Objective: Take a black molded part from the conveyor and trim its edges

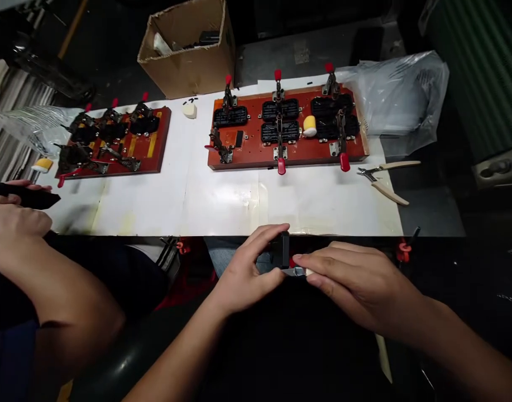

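In front of the table's near edge, my left hand (247, 273) is closed around a small black plastic part (283, 249), holding it on edge between fingers and thumb. My right hand (356, 279) pinches a small knife (296, 272) by its pale handle, most of which the fingers hide. The metal blade points left, just below the black part and by my left thumb. Whether the blade touches the part I cannot tell.
On the white-topped table (222, 201) stand a red-brown clamp fixture (243, 153) bearing black parts and a second fixture (166, 137). Pale-handled nippers (390, 194) lie at right. A cardboard box (184, 70) stands behind. A co-worker's hands (19, 218) hold something black at left.
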Available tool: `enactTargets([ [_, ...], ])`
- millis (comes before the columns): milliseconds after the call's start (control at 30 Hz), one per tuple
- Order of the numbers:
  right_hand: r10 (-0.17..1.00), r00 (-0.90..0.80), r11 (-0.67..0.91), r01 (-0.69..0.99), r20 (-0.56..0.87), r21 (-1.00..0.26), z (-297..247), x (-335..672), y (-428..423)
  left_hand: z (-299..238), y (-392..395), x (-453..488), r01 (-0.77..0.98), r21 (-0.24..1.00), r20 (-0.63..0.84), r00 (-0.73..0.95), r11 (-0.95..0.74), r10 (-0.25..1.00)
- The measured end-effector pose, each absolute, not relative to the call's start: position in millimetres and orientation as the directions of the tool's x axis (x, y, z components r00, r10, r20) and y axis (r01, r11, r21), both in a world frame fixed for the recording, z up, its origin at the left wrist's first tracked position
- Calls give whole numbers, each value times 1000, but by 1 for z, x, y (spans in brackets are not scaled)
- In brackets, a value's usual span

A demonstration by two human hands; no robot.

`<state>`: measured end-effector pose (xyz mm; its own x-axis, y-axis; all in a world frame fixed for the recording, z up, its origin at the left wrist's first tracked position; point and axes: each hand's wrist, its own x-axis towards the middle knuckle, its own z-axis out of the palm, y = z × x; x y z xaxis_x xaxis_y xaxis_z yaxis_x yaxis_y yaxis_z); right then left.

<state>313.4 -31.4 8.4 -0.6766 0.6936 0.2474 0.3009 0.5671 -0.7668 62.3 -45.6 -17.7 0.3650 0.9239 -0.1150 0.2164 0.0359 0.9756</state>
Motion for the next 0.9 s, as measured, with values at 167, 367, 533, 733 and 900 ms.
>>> enactTargets([
  [167,714,-664,546,331,221,-769,9,312,-32,-17,-45,67,228,974,-111,398,19,911],
  [367,728,-660,506,335,185,-795,8,316,-34,-19,-45,70,213,976,-130,410,43,903],
  [533,722,-665,510,327,190,-796,8,315,-35,-18,-46,70,238,969,-159,403,64,902],
  [733,841,-518,457,529,154,-715,-8,325,-22,-13,-47,71,262,964,-170,445,54,879],
  [900,953,-300,235,673,32,-702,-16,334,-11,-9,-50,75,272,961,-183,484,52,856],
])
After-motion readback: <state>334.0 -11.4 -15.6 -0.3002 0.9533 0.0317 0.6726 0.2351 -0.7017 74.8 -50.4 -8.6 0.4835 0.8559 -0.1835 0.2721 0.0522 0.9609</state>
